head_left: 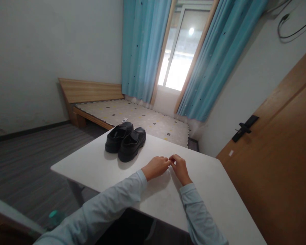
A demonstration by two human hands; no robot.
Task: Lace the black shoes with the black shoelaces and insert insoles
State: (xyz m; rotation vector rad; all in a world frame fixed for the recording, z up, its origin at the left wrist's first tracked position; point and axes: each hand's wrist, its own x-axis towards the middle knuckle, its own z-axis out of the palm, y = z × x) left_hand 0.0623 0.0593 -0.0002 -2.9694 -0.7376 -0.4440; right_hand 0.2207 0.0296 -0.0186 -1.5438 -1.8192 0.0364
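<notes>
Over the white table (201, 200), my left hand (156, 167) and my right hand (179, 168) meet at the fingertips. The fingers of both are curled and pinched together. Whatever lies between them, if anything, is too small or hidden to make out. A pair of black shoes stands on the table to the left of my hands, apart from them. The left shoe (119, 136) sits slightly farther back than the right shoe (132, 144), and their toes point away from me.
Beyond the table is a bed (153, 123) with a patterned mattress and a wooden headboard (94, 91). Blue curtains (146, 47) flank a window (180, 51). At the right is a wooden door (277, 149) with a black handle (244, 128). A green-capped bottle (54, 216) is low at the left.
</notes>
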